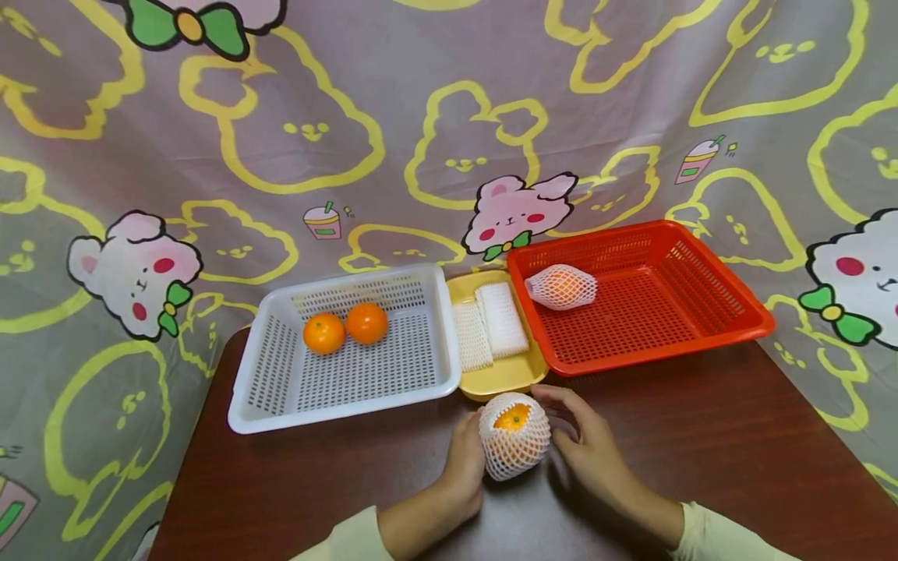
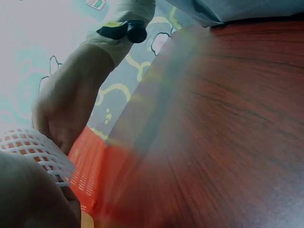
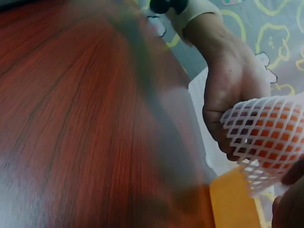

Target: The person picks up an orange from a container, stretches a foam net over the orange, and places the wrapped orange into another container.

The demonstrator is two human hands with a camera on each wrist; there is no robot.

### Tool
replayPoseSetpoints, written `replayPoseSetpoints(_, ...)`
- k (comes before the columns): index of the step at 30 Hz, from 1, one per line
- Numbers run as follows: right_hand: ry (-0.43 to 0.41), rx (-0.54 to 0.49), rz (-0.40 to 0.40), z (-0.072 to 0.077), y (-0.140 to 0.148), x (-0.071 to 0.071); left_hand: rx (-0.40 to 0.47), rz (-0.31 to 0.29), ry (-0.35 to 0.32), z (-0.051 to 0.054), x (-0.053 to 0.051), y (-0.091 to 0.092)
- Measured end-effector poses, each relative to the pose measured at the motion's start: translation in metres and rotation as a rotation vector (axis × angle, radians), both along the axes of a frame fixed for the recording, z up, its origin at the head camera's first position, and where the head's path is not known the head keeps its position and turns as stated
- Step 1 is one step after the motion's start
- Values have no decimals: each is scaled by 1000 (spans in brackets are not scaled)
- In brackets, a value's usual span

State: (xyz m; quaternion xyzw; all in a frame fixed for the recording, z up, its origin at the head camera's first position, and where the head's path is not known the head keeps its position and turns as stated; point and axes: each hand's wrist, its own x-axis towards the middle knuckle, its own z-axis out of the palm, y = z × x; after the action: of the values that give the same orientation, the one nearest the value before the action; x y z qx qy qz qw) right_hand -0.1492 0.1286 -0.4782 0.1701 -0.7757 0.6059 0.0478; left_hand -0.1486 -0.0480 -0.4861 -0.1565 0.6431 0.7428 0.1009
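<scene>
A patterned cloth (image 1: 421, 117) is hung behind and beside the dark wooden table (image 1: 701, 444), whose near edge is cut off. On it a red basket (image 1: 652, 300) is set at the right and a white basket (image 1: 379, 372) at the left, with a yellow tray (image 1: 498, 382) wedged between them. In the right wrist view the tabletop is partly covered by a blurred streak.

Both forearms are cut off by the bottom of the head view. The netted orange (image 1: 515, 448) is held by the left hand (image 1: 463, 463), just in front of the tray; whether it is lifted off the table cannot be told. The left fingers are curled round its side and are partly hidden by it. The right hand (image 1: 592, 448) is placed at its other side, fingers loosely bent and a gap left by the thumb; whether the net is touched by the index fingertip cannot be made out. In both wrist views the fruit is cut off by the frame.

A second netted orange (image 1: 561, 287) is laid against the red basket's left wall. Two foam nets (image 1: 502, 319) are laid in the tray, one partly overlapped. In the white basket two bare oranges (image 1: 367, 322) are seen side by side.
</scene>
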Motion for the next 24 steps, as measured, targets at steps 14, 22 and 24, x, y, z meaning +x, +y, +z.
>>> replayPoseSetpoints(14,149,143,109,1,1,-2,-15,-63,11,14,-1,-2)
replayPoseSetpoints(22,97,104,54,7,7,-5,-199,-118,337,25,1,-17)
replayPoseSetpoints(24,90,79,56,9,8,-6,-155,-144,436,29,2,-24)
